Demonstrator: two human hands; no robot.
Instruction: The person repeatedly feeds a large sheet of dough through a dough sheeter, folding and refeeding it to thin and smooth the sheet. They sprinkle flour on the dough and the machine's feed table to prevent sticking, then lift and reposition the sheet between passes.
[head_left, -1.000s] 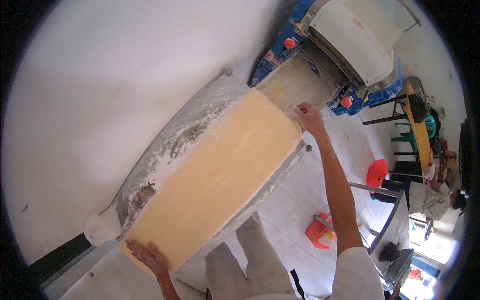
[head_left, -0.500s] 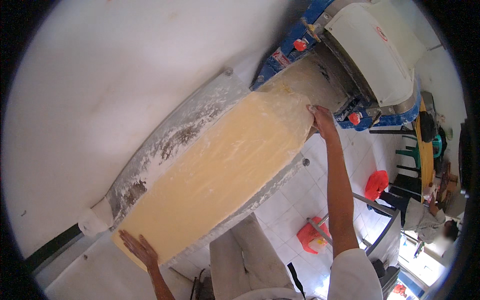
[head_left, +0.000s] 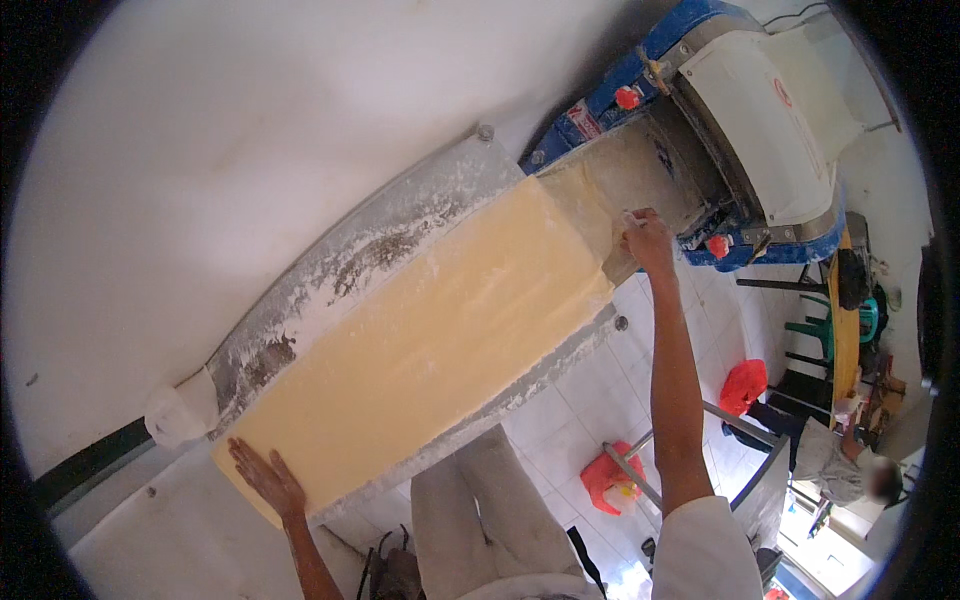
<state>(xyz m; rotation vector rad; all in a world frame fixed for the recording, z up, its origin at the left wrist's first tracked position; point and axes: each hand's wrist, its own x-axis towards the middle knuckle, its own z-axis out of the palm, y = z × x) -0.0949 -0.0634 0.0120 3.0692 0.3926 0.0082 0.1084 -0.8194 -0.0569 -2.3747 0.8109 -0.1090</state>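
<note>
The picture is bright. The white wall [head_left: 250,150] is washed out by glare, and strong daylight glows at the lower right. A dark round rim circles the view. Straight edges bend near it. The far right corner looks blurry.

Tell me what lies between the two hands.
In the head view, only the long yellow dough sheet spans from the left hand to the right hand.
</note>
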